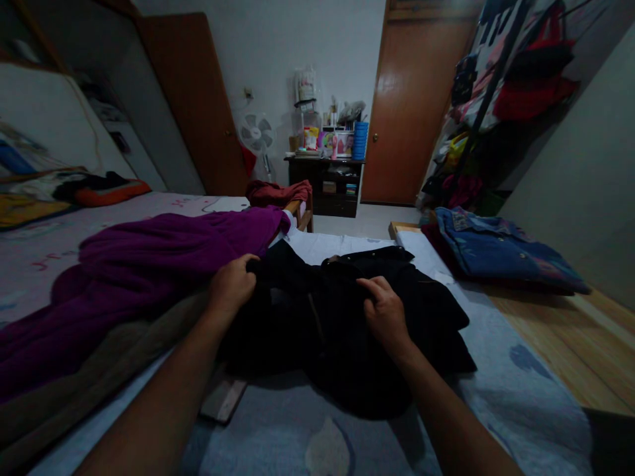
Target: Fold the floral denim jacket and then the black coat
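A black jacket (342,330) with a collar and snap buttons lies spread on the pale blue bedsheet (278,430). My left hand (233,284) is closed on its left part, pinching a fold of the dark cloth. On the jacket's right half, below the collar, my right hand (384,307) pinches the fabric between thumb and fingers. Just left of my left hand is a heap of purple cloth (163,258), with a grey-brown cloth (133,350) under its near side. A small flat object (223,396) pokes out from beneath the jacket's lower left edge.
Folded blue denim clothing (506,248) rests on a wooden surface (555,330) at right. A reddish cloth (278,192) hangs over a wooden frame beyond the bed. Farther back stand a fan (258,132), a dark cabinet (325,188) and a wooden door (417,112). Clothes and bags (536,79) hang at upper right.
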`<state>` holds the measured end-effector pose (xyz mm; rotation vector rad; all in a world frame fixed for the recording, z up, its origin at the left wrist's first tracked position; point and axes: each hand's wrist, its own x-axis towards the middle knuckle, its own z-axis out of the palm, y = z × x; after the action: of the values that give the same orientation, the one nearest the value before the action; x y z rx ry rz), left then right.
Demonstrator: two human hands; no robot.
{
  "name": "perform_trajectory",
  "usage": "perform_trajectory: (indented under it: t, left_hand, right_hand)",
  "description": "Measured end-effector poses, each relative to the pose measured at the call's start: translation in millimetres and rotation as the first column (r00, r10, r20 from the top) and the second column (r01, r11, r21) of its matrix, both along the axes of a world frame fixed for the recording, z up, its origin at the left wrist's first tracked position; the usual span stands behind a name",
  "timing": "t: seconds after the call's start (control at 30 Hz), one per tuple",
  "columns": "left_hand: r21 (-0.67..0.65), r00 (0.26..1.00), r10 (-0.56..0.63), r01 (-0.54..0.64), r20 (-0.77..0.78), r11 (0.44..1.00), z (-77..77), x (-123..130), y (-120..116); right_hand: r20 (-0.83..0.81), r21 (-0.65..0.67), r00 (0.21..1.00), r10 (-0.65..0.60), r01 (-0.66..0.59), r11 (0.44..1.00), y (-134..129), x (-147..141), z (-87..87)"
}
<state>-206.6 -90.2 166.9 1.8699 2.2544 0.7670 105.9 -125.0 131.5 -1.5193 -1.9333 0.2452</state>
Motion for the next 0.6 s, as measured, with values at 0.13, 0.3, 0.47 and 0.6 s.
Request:
perform_trajectory:
  t: [0.13, 0.3, 0.47, 0.6]
  left_hand:
    - [0.066, 0.868, 0.026, 0.007, -0.496, 0.998, -7.7, 16.0, 7.0]
    - [0.0, 0.777, -0.348, 0.409, -0.524, 0.913, -0.6, 65.2, 17.2]
    - [-0.388, 0.687, -0.625, 0.497, -0.37, 0.776, -3.6, 98.4, 51.6]
    - [-0.516, 0.729, -0.602, 0.396, -0.327, 0.76, -22.2, 101.8, 80.7]
  right_hand:
    - [0.309, -0.33, 0.943, 0.122, -0.014, 0.944, -9.0, 9.3, -1.2]
    - [0.344, -0.431, 0.892, 0.294, -0.128, 0.893, -1.9, 26.4, 11.9]
    - [0.375, -0.284, 0.903, 0.209, -0.103, 0.953, 27.1, 31.5, 23.0]
    - [0.472, -0.373, 0.833, 0.29, -0.109, 0.921, 42.2, 30.6, 6.0]
